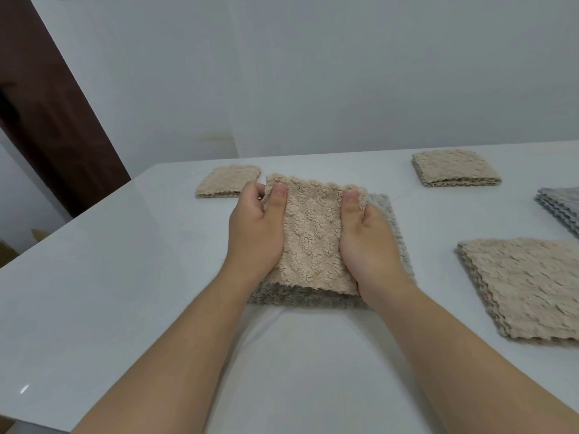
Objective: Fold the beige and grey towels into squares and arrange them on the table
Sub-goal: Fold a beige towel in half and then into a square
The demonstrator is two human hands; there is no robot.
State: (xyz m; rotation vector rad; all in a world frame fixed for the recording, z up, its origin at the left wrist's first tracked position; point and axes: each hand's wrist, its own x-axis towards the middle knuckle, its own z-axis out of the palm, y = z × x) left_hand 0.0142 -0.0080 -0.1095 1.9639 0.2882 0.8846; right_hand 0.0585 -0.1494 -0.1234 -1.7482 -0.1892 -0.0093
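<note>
Beige towel (313, 236) held between left hand (253, 233) and right hand (369, 239) — thumbs on top near its far corners, fingers (253, 189) curled round its side edges, gripping. It lies over a grey towel (388, 214) on the bench (109, 292); bare bench to the left — beige stack (526, 286) close right.
</note>
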